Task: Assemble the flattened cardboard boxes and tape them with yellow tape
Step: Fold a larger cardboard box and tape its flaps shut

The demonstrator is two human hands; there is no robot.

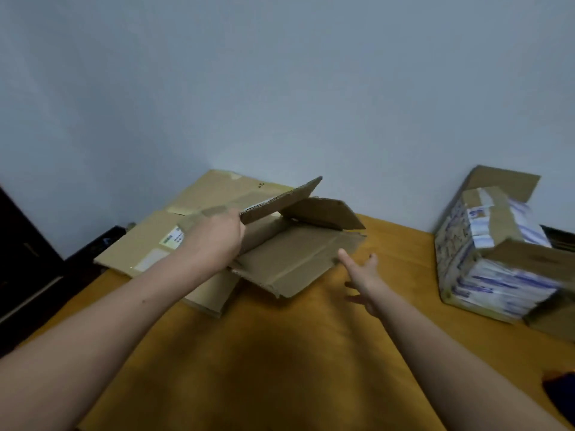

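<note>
Cardboard box [298,259]: brown corrugated board, matt, fluting exposed along the raised flap's cut edge, edges ragged. Flattened carton [214,191] behind: same matt board, carrying a white paper label [172,237] and a glossy clear tape patch [149,259]. Desk [280,353]: yellow-brown wood finish, smooth, faint sheen. Wall [280,73]: matt paint. Printed carton [485,259]: surface too blurred to grade.

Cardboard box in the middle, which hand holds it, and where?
The left hand grips the cardboard box by the edge of its raised flap; the right hand is open, holding nothing.
</note>
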